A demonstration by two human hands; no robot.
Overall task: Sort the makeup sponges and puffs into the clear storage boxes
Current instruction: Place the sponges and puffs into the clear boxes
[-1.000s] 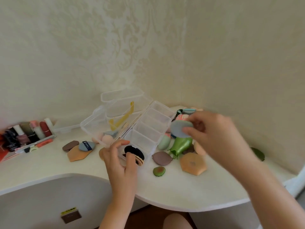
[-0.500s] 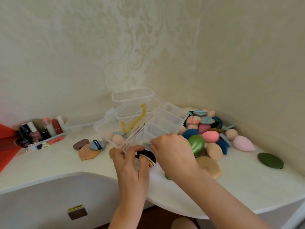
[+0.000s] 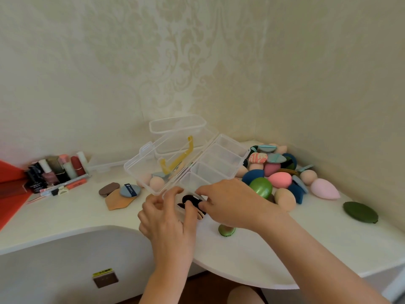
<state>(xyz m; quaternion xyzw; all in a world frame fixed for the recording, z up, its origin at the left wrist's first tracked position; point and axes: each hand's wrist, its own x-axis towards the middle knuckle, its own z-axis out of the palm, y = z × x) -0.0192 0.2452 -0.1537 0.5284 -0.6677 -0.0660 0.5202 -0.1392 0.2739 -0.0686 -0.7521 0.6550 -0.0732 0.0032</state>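
1. Right hand (image 3: 232, 202) had dropped from above the pile, where it carried a grey-blue round puff a second before, to the near end of the clear plastic divided box (image 3: 221, 160). That puff no longer showed; I judged it lay beneath the fingers.
2. Its fingers were bent down over the nearest compartment, probably to press the puff flat so it would fit. Whether they pinched anything could not be told.
3. Left hand (image 3: 166, 218) gripped the box's near end, fingers curled round it, apparently to steady it against that push.
4. That nearest compartment held a black round puff (image 3: 190, 199) and tan ones half hidden by fingers. The compartments behind it looked empty, as far as could be seen.
5. Beside it, the clear open tray (image 3: 135, 170) with a yellow handle (image 3: 176, 161) held peach egg-shaped sponges (image 3: 156, 183). A second clear lidded box (image 3: 177, 126) stood behind, contents unclear.
6. Unsorted pieces lay on the white table (image 3: 306, 249):
   - On the right, a heap included a green egg sponge (image 3: 260, 187) and a pink teardrop sponge (image 3: 279, 179).
   - A dark green oval puff (image 3: 360, 212) lay well apart from that heap.
   - On the left were a brown oval puff (image 3: 109, 189), a blue-grey ribboned puff (image 3: 130, 190) and a tan hexagonal puff (image 3: 117, 201).
7. With so much loose, the sorting seemed at an early stage.
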